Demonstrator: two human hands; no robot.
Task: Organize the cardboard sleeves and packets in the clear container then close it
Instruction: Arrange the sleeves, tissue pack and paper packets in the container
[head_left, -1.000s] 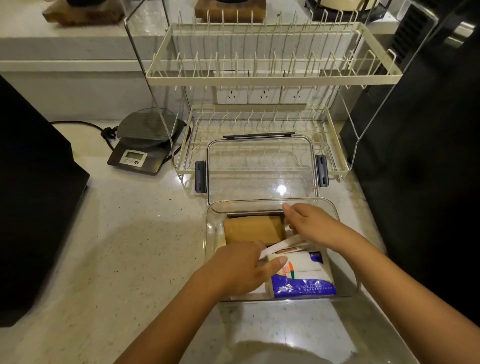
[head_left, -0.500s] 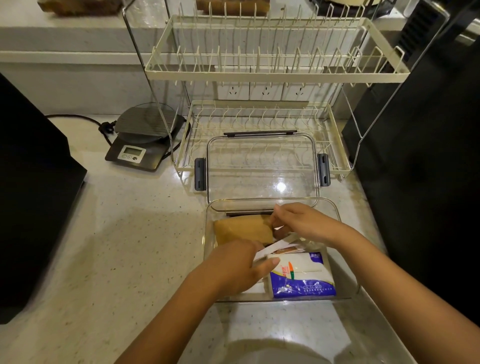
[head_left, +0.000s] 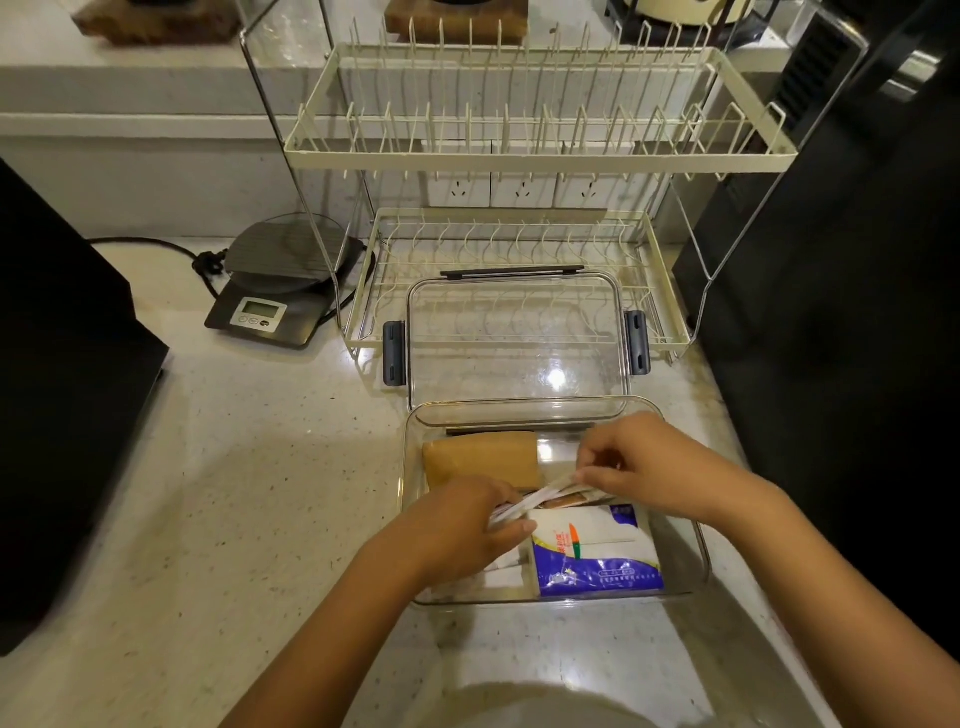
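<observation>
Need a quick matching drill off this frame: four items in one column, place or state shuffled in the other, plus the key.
1 clear lid
2 kitchen scale
3 blue-and-white packet
4 brown cardboard sleeves

A left of the dish rack
B container's far-left corner
C leaning against the rack's lower tier
D container's near-right part

Pairs: 1-C, 2-A, 3-D, 4-B

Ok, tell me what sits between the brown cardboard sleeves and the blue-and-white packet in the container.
In the head view, the thin white packets, gripped by both the left hand and the right hand, lie between the cardboard sleeves and the blue-and-white packet.
</observation>
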